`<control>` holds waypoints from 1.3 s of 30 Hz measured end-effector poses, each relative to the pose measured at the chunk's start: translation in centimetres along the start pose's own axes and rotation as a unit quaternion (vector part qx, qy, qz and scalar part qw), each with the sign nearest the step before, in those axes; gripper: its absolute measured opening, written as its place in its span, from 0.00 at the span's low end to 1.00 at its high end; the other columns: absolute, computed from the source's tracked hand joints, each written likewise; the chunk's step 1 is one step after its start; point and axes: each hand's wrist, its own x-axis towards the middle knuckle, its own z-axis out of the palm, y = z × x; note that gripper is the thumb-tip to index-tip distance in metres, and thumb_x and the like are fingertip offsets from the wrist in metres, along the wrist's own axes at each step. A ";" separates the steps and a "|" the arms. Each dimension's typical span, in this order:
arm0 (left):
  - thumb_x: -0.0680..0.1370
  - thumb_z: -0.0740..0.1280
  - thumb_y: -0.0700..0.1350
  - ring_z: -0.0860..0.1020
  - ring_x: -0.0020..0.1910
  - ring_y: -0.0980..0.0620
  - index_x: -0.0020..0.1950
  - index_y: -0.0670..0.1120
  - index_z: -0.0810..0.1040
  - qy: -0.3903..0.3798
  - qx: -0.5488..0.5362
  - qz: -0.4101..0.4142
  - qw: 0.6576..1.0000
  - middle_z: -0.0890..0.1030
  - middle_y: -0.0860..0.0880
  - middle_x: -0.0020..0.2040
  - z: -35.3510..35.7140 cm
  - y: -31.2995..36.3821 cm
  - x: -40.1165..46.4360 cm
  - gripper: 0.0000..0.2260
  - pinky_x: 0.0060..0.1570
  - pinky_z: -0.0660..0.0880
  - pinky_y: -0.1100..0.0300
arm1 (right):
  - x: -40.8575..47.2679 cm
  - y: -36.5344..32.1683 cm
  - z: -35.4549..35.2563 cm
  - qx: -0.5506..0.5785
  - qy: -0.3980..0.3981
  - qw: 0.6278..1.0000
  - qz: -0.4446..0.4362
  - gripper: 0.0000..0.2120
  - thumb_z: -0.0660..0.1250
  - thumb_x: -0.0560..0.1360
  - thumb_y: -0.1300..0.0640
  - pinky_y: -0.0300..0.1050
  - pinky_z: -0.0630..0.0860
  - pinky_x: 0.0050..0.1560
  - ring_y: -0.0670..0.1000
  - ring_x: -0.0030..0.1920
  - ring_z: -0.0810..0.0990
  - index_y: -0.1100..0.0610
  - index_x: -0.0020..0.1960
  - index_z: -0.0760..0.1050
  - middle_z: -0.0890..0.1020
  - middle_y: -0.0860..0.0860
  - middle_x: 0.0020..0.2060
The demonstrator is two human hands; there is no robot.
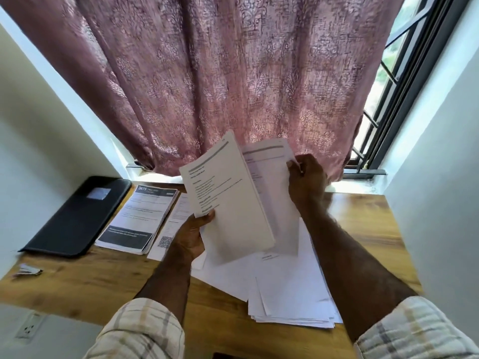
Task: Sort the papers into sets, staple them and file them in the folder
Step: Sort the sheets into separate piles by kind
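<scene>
My left hand (pixel 193 235) grips a thick set of printed papers (pixel 225 200) by its lower left edge and holds it raised above the desk. My right hand (pixel 307 177) pinches the top right corner of a single sheet (pixel 269 172) that stands behind the set. Under my arms a loose spread of white papers (pixel 290 288) lies on the wooden desk (pixel 103 283). A sorted stack with a dark header and footer (pixel 137 218) lies left of centre, beside a sheet with a QR code (pixel 168 234). The black folder (pixel 77 216) lies closed at the far left. A small stapler (pixel 27 270) sits near the desk's left front corner.
A pink patterned curtain (pixel 233 79) hangs over the window right behind the desk. White walls close in on both sides. A wall socket (pixel 29 329) sits below the desk at the left.
</scene>
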 end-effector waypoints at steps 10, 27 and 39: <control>0.68 0.80 0.39 0.85 0.59 0.43 0.65 0.47 0.81 -0.026 0.126 -0.080 0.988 0.87 0.45 0.59 -1.4 -2.3 -0.3 0.25 0.56 0.83 0.48 | -6.6 9.0 2.4 0.101 -0.152 0.925 0.335 0.06 0.74 0.78 0.52 0.45 0.79 0.38 0.52 0.39 0.83 0.55 0.49 0.86 0.87 0.51 0.40; 0.62 0.82 0.49 0.84 0.60 0.42 0.60 0.47 0.85 -0.049 0.204 -0.213 0.954 0.87 0.44 0.59 -9.2 -7.2 4.2 0.27 0.71 0.74 0.40 | -13.8 8.2 7.7 -0.154 -0.267 0.896 0.318 0.23 0.75 0.77 0.45 0.59 0.79 0.65 0.56 0.61 0.81 0.52 0.68 0.76 0.82 0.49 0.60; 0.73 0.79 0.41 0.84 0.58 0.37 0.65 0.45 0.82 -0.154 0.155 -0.202 0.955 0.87 0.42 0.59 -9.7 -1.3 6.7 0.21 0.59 0.81 0.42 | -13.1 5.9 8.9 0.096 -0.239 0.887 0.383 0.12 0.63 0.86 0.50 0.52 0.84 0.51 0.59 0.53 0.87 0.53 0.59 0.84 0.88 0.52 0.51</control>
